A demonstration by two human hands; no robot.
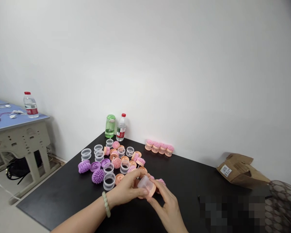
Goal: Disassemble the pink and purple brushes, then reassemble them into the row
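My left hand (129, 187) is closed around a translucent plastic cup (145, 183), tilted over the near side of the black table. At the cup's right end sits a peach plastic rim (152, 191), pinched by the fingers of my right hand (165, 202). Whether cup and rim are fully joined I cannot tell. Just beyond my hands lie loose parts: several translucent cups (109, 181), peach discs (119, 178), pink bristle heads (116, 162), purple bristle heads (98, 176) and purple discs (95, 166). My fingers partly hide some pink and peach pieces.
Along the wall stands a row of several pink-and-peach bristle brushes (162, 148). A green bottle (110, 126) and a water bottle (121, 127) are at the back corner. A brown paper bag (242, 170) lies right. Another table (19, 123) stands left.
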